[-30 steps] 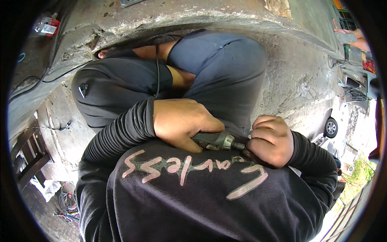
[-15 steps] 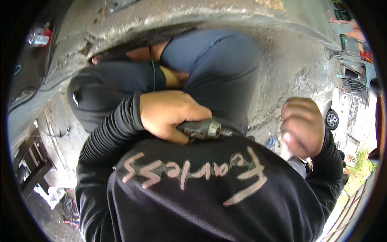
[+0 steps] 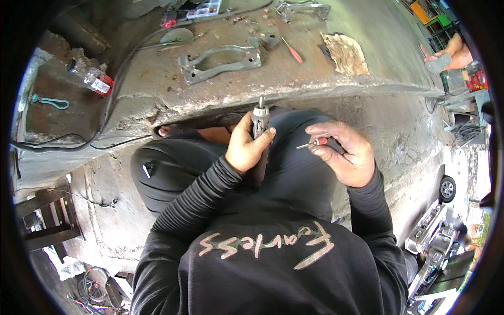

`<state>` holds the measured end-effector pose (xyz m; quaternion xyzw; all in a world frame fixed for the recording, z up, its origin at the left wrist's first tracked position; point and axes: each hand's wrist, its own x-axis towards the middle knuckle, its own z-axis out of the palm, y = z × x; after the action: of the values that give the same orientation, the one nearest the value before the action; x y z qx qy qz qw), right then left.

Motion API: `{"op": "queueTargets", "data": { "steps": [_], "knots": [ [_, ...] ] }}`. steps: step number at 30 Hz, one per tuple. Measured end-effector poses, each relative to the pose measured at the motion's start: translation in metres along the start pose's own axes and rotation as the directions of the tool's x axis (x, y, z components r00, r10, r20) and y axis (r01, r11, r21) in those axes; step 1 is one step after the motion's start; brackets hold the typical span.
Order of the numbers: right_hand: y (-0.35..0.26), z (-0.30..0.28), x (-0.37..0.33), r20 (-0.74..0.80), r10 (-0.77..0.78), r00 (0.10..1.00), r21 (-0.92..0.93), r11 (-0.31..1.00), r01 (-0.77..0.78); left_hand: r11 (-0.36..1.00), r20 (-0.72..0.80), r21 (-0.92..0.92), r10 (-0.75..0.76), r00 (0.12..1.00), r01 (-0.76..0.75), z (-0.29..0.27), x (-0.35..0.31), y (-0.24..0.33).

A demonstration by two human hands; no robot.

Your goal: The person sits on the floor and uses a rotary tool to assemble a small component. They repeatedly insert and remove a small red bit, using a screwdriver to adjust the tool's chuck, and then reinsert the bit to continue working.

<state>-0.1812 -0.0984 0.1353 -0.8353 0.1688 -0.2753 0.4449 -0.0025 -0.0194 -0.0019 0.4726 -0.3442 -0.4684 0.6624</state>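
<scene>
My left hand (image 3: 242, 149) is wrapped round a grey handheld die grinder (image 3: 260, 122), which stands upright over my lap with its narrow metal nose pointing away from me. The thumb lies along its side. To the right of it, my right hand (image 3: 353, 157) pinches a small red-headed bit (image 3: 321, 141) between thumb and fingertips. That bit's thin metal shank points left toward the grinder, with a gap between them. The lower end of the grinder is partly hidden behind my left hand.
On the concrete ledge ahead lie a metal bracket (image 3: 220, 63), a red-handled screwdriver (image 3: 293, 51), a brown rag (image 3: 345, 54) and a parts tray (image 3: 202, 9). A bottle (image 3: 93, 79) and a black cable (image 3: 113, 89) are at left. Another person's hand (image 3: 454, 52) shows at far right.
My left hand has lifted the grinder away from my chest and turned its nose from rightward to forward. My right hand moved left and forward; the red-headed bit now shows in it.
</scene>
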Motion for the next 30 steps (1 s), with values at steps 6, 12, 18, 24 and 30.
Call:
{"op": "queueTargets", "data": {
  "steps": [6, 12, 18, 24, 30],
  "knots": [
    [0.017, 0.027, 0.022, 0.088, -0.029, 0.996, 0.272, 0.962, 0.004, 0.999, -0.259, 0.035, -0.019, 0.966, 0.029, -0.015, -0.013, -0.037],
    [0.034, 0.06, 0.032, 0.061, 0.14, 0.988, 0.668, 0.73, -0.145, 0.992, -0.481, -0.099, -0.115, 0.869, 0.076, -0.029, -0.024, -0.043],
    [0.06, 0.087, 0.03, 0.14, 0.318, 0.938, 0.835, 0.471, -0.284, 0.97, -0.614, -0.185, -0.24, 0.752, 0.158, -0.046, -0.037, -0.037],
    [0.094, 0.118, 0.026, 0.159, 0.447, 0.88, 0.871, 0.355, -0.338, 0.973, -0.505, -0.115, -0.23, 0.832, 0.2, -0.066, -0.048, -0.015],
    [0.125, 0.138, 0.031, 0.221, 0.682, 0.698, 0.869, 0.187, -0.458, 0.987, -0.415, -0.064, -0.163, 0.895, 0.149, -0.071, -0.055, 0.01]
  ]
}}
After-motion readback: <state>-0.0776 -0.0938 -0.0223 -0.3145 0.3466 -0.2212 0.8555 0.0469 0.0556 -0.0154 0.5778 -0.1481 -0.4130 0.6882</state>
